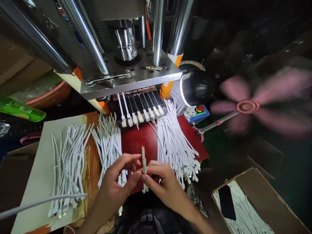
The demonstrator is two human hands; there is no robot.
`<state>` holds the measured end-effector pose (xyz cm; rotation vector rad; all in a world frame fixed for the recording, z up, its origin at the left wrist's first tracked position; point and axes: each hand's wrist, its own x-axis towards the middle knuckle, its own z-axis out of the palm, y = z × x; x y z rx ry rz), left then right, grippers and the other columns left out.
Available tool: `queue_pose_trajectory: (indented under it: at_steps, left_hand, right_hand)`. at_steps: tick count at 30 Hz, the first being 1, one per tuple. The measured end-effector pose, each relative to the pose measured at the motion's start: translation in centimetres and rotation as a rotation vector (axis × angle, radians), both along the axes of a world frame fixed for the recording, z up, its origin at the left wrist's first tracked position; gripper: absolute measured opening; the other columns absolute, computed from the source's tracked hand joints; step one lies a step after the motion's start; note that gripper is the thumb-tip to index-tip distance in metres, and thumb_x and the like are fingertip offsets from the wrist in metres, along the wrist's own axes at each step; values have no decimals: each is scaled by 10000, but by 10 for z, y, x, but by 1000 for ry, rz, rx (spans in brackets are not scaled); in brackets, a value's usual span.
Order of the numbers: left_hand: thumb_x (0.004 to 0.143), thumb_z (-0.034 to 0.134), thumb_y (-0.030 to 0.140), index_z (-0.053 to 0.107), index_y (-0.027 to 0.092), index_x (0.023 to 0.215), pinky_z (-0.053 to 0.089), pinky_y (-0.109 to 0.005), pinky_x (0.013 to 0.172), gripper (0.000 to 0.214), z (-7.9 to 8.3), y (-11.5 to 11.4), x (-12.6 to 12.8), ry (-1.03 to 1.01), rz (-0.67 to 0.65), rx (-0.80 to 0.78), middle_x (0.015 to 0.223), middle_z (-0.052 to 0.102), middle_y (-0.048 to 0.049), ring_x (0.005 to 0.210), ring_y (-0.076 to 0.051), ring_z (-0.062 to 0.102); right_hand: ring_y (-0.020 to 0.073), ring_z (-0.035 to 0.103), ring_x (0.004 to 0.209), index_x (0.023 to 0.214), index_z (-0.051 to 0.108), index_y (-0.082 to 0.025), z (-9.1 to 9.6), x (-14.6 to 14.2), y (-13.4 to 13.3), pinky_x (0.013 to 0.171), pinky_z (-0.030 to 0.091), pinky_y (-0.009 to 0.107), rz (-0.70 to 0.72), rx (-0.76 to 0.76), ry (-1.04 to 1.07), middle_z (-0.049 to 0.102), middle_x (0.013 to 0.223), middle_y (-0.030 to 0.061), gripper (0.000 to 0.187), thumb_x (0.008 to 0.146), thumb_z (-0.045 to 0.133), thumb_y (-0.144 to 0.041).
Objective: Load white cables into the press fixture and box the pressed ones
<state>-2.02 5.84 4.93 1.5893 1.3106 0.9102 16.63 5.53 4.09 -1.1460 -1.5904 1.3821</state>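
My right hand pinches short white cables upright between thumb and fingers, in front of my body. Beside it my left hand is curved with index finger and thumb apart, the thumb tip close against the cables. The lower ends of the cables show under my fingers. Beyond my hands a black mould lies under the press plate, with a row of white connector ends along its front and two white cables laid in at its left.
Bundles of white cables lie left and right on the red table. A lit round lamp and a spinning pink fan stand right. A cardboard box of cables is lower right. A green bottle is left.
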Motion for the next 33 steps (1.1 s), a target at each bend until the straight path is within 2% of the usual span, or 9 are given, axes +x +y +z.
queue_pose_trajectory:
  at_steps: [5, 8, 11, 18, 23, 25, 28, 31, 33]
  left_hand:
    - [953, 702, 296, 790, 255, 886, 580, -228, 712, 118, 22, 32, 3, -148, -39, 4, 944, 698, -37, 872, -169, 690]
    - [954, 707, 253, 806, 256, 899, 573, -235, 758, 113, 23, 33, 3, -132, -61, 21, 924, 723, -34, 874, -163, 706]
    - [949, 713, 221, 812, 263, 923, 558, -221, 741, 111, 21, 31, 2, -128, -85, 38, 908, 725, -24, 839, -145, 701]
    - [945, 707, 193, 744, 248, 895, 534, -208, 721, 83, 21, 28, 2, -54, -98, 139, 870, 687, 2, 791, -124, 666]
    - [957, 682, 190, 700, 250, 896, 532, -219, 739, 88, 25, 38, -4, 81, -76, 265, 862, 685, 26, 792, -120, 665]
    - [960, 678, 227, 702, 252, 912, 556, -249, 791, 59, 24, 56, -10, 120, 60, 309, 910, 705, 22, 843, -139, 688]
    - [935, 700, 311, 725, 228, 898, 549, -359, 982, 95, 13, 100, -21, 195, 267, 412, 1110, 722, -34, 1072, -217, 699]
    - [915, 696, 329, 739, 191, 856, 437, -480, 1159, 156, -6, 153, -27, 309, 317, 479, 1282, 686, -102, 1285, -307, 617]
    - [919, 675, 302, 737, 173, 854, 447, -526, 1144, 157, -18, 183, -28, 355, 329, 462, 1177, 732, -120, 1209, -323, 657]
  right_hand:
    - [134, 562, 724, 889, 783, -201, -4, 1, -3, 645, 416, 241, 14, 18, 11, 602, 826, 12, 264, 1031, 590, -313]
    - [149, 602, 790, 925, 796, -209, -6, 6, -2, 693, 448, 257, -51, 49, 34, 631, 904, 33, 250, 1032, 590, -302]
    - [144, 578, 718, 974, 803, -217, -7, 8, 2, 645, 428, 261, -85, 63, 40, 625, 833, 18, 216, 1023, 614, -309]
    - [125, 516, 661, 799, 722, -179, -1, -1, 15, 602, 362, 259, -48, 140, 29, 590, 756, 4, 249, 1009, 603, -244]
    - [120, 477, 658, 786, 633, -181, -16, -9, 13, 607, 344, 246, -37, 127, -42, 509, 725, -27, 193, 973, 622, -225]
    - [116, 477, 656, 771, 609, -180, -25, -9, 9, 602, 344, 236, 60, 61, -93, 522, 728, -31, 178, 943, 654, -195]
    - [112, 496, 639, 741, 616, -177, -23, 2, 18, 584, 352, 228, 332, -29, -157, 579, 726, -24, 214, 937, 691, -217]
    - [113, 494, 605, 718, 631, -183, 1, 19, 62, 568, 359, 235, 419, -4, -199, 598, 689, -19, 320, 980, 671, -360]
    - [103, 464, 563, 670, 589, -189, 21, 24, 109, 550, 347, 233, 347, 77, -209, 567, 626, -34, 421, 978, 661, -466]
